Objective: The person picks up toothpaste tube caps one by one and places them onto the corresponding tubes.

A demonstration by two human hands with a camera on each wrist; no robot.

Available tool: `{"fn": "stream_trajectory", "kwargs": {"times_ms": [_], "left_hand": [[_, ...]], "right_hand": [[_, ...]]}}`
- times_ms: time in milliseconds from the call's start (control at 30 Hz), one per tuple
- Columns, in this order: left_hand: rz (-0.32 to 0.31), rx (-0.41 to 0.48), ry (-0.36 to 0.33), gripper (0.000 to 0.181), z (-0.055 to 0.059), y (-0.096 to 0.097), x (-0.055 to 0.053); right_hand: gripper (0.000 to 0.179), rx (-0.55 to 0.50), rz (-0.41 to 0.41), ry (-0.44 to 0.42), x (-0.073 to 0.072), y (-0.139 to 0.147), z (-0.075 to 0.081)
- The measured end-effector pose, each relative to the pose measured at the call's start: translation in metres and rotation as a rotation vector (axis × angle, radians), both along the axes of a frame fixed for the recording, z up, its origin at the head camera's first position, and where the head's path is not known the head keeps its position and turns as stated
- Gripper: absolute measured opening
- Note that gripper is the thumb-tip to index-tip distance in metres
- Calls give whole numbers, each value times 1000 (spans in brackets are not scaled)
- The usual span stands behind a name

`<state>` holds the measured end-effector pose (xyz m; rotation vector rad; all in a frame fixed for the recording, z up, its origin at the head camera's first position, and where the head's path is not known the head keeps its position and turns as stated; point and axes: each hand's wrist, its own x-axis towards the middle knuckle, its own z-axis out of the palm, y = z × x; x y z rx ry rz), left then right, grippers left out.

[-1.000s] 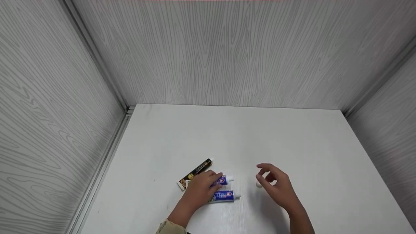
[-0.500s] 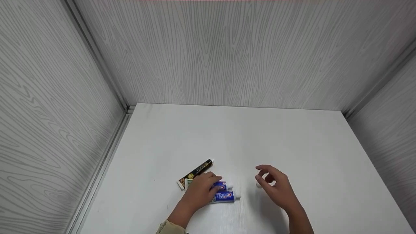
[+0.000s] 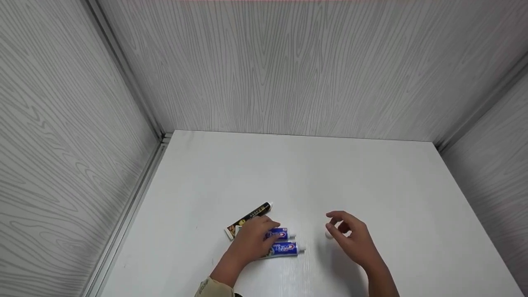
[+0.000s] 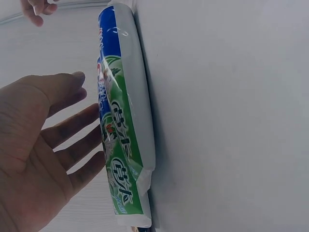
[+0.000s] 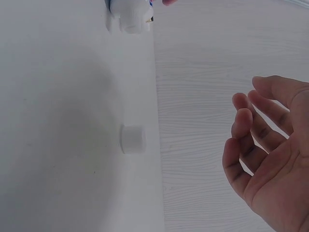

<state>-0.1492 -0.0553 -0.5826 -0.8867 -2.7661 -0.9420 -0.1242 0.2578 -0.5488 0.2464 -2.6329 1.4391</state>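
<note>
In the head view my left hand (image 3: 253,237) lies over a blue toothpaste tube (image 3: 281,234), covering much of it. Just nearer to me is a second blue toothpaste tube (image 3: 284,248), almost parallel. The left wrist view shows the two tubes' green and blue sides, with the fingers (image 4: 79,137) against the upper one and the thumb apart from it. Behind them a black toothpaste tube (image 3: 251,216) lies slanted, partly hidden by the hand. My right hand (image 3: 350,235) hovers, loosely curled and holding nothing, above a small white cap (image 5: 133,139) on the table.
The white table (image 3: 305,173) is bounded by a wood-grain back wall (image 3: 264,66) and side walls, with a metal strip (image 3: 128,214) along the left edge. A sleeve cuff (image 3: 215,288) covers my left forearm.
My left hand has shifted the middle toothpaste tube toward me, closer to the front one. The right hand has stayed nearly still over the white cap.
</note>
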Motion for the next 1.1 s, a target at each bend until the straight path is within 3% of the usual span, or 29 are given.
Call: {"fn": "stream_trajectory", "kwargs": {"times_ms": [367,733,1100], "left_hand": [[106,-4,9,28,6,-10,-6],[174,35,103,29,2,-14,-14],[292,48,102,35,-3,-18,-19]], "right_hand": [[23,62,-41,-62,0,7,-4],[32,106,-32,-157,-2,14,-8],[37,146,-60,-218,-3,19,-12]]}}
